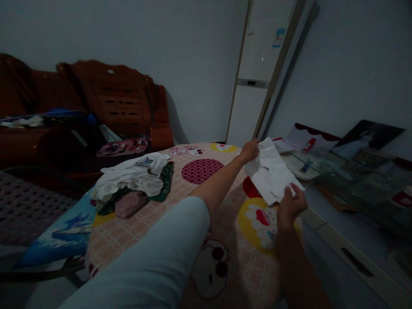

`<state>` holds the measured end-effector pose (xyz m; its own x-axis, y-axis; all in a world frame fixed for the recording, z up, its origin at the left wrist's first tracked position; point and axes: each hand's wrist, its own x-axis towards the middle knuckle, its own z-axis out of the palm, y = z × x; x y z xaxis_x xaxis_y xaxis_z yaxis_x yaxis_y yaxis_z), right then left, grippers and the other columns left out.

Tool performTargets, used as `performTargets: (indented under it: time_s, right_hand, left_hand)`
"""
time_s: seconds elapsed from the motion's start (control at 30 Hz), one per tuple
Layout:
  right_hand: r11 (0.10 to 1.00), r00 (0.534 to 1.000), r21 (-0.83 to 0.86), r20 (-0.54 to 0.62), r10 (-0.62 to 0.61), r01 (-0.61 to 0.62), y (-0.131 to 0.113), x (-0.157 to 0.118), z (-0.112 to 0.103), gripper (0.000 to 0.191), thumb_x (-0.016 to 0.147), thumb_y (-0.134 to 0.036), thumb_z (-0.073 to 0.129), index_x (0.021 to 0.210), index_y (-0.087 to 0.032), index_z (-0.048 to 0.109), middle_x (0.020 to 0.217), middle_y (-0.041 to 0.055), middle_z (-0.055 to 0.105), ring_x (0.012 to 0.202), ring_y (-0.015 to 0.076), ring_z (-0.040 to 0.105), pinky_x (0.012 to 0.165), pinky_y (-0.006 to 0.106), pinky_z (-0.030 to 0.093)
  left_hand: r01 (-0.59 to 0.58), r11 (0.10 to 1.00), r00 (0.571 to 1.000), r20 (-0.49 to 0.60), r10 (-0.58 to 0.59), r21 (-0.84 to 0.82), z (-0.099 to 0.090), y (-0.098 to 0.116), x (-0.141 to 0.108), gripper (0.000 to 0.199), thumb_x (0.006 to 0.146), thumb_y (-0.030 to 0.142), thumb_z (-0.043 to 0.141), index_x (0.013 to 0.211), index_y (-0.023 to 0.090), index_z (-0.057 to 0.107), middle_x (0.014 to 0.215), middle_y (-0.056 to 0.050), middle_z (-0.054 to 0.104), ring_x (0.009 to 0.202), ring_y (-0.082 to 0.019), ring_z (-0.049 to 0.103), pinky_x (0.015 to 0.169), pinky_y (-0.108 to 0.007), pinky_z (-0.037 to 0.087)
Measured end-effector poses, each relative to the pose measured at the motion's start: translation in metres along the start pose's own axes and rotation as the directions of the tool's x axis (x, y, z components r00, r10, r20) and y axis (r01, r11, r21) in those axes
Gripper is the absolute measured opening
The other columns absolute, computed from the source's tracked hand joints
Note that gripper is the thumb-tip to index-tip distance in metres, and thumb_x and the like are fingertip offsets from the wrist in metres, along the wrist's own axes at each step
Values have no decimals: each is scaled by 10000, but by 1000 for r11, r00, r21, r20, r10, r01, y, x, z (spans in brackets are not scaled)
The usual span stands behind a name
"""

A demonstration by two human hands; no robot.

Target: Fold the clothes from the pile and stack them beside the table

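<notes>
A pair of white shorts (273, 171) with a gathered waistband is spread between my hands, over the right side of the cloth-covered table (225, 221). My left hand (250, 151) reaches across and is closed on the waistband end. At the near right corner of the shorts, my right hand (291, 201) pinches the fabric between thumb and fingers. To the left on the same table lies a heap of clothes: a white printed shirt (138, 174) on top, with a dark green cloth (165, 184) and a pink cloth (130, 204) under it.
A wooden sofa (119, 98) with clothes on its seat stands at the back left. Behind the table rises a tall white air conditioner (251, 103). Along the right runs a glass-topped cabinet (341, 184) bearing papers and a photo (363, 135). A blue dolphin-print cushion (64, 231) sits left.
</notes>
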<state>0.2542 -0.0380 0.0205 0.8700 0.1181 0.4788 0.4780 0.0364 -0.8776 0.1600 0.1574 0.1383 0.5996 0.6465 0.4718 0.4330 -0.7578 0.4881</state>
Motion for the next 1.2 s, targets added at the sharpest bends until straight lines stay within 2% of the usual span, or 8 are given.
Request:
performTargets:
  time_s: [0.17,0.3,0.5,0.67,0.8,0.93,1.07,1.2]
  right_hand:
    - [997,998,-59,16,57,-56,16,2,0,541,785,-351,600,1229,-48,657,787,77,640,619,161,494,631,311,448]
    - [993,992,-100,103,73,-63,32,3,7,597,768,-374,599,1263,-41,623,1074,191,677,908,256,616,854,385,481]
    - [980,988,-191,126,85,-59,27,-4,11,651,775,-359,564,1308,15,578,1207,284,626,1080,333,604,939,423,448]
    - [979,987,-196,136,85,-57,26,-7,11,645,781,-367,554,1308,3,581,1241,277,614,1117,335,591,938,417,452]
    - [982,987,-182,140,83,-57,33,-4,10,646,768,-401,567,1301,-38,593,1232,240,633,1106,316,599,966,417,444]
    - [981,991,-188,111,69,-48,34,-1,-2,647,779,-466,571,1260,-36,612,1105,219,672,992,318,635,902,454,483]
    - [992,991,-93,92,98,-90,22,-10,-15,634,829,-501,539,1268,-48,599,874,162,675,649,243,627,571,382,524]
    - [999,965,18,260,37,-43,-7,-28,-7,553,812,-459,582,1220,-91,646,616,35,597,484,170,538,448,292,462]
  left_hand:
    - [-143,985,988,51,148,-99,50,4,25,492,864,28,417,1354,51,458,1407,-208,515,1306,-243,493,1097,-355,386]
    - [-152,983,981,107,163,-104,75,-10,35,567,864,36,371,1429,-7,346,1494,-245,396,1405,-257,375,1170,-390,291]
    - [-118,991,927,351,135,-69,95,-25,17,765,904,262,496,1538,40,131,1594,-264,126,1469,-354,214,1162,-483,289]
    - [-90,996,879,470,77,5,97,-27,-10,611,980,359,409,1506,69,296,1586,-241,196,1484,-320,174,1202,-429,192]
    - [-74,997,953,296,65,21,79,-30,-32,665,947,341,488,1514,69,273,1609,-217,130,1501,-290,120,1212,-391,182]
    - [-66,997,953,297,56,24,44,-44,-75,615,859,284,621,1413,80,449,1576,-213,260,1466,-293,260,1186,-379,269]
    - [-63,996,968,247,44,68,-10,-70,-129,448,867,269,611,1292,131,575,1529,-175,382,1395,-260,407,1139,-378,353]
    - [80,970,994,60,-96,229,-78,-102,-174,420,848,216,619,1263,159,597,1411,-143,538,1336,-247,479,1130,-396,370]
